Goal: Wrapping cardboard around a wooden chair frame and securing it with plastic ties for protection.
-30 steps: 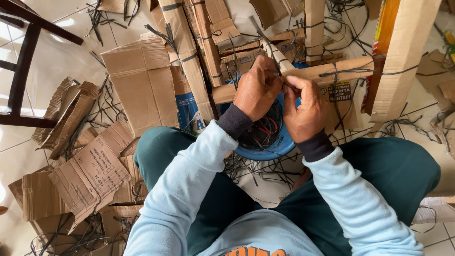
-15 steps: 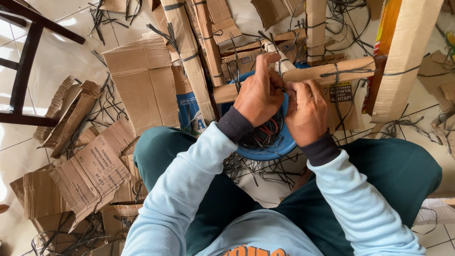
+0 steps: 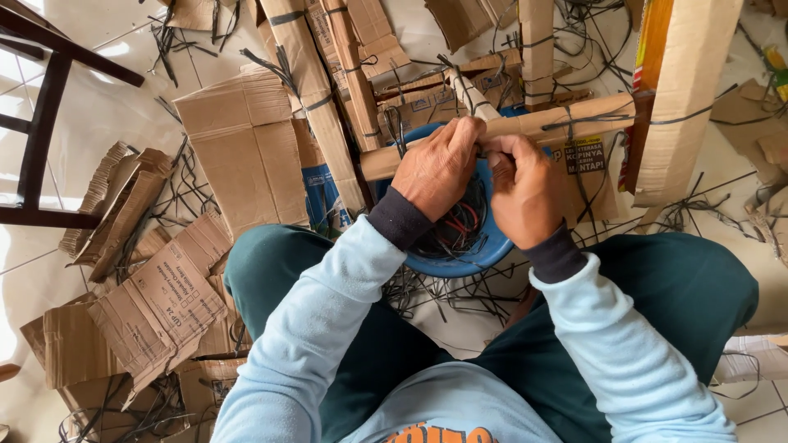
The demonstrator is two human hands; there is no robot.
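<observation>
Flattened brown cardboard pieces (image 3: 238, 139) litter the tiled floor (image 3: 107, 98). Left hand (image 3: 435, 168) and right hand (image 3: 519, 193) both pinch a thin black strap (image 3: 469, 97) binding the horizontal rolled brown cardboard bar (image 3: 558, 123), above a round blue plastic basin (image 3: 460, 254).

Light-blue fleece sleeves (image 3: 345, 303); dark ribbed cuffs (image 3: 400, 218); teal trousers (image 3: 689, 287); orange chest print.

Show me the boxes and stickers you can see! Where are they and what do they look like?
Flattened brown box: floor, left of the left hand, plain rectangle.
Torn brown cardboard sheet: lower left, black print.
Black label: on the cardboard bar right of the right hand, pale lettering.
Blue package: beneath the cardboard strips, white print.
</observation>
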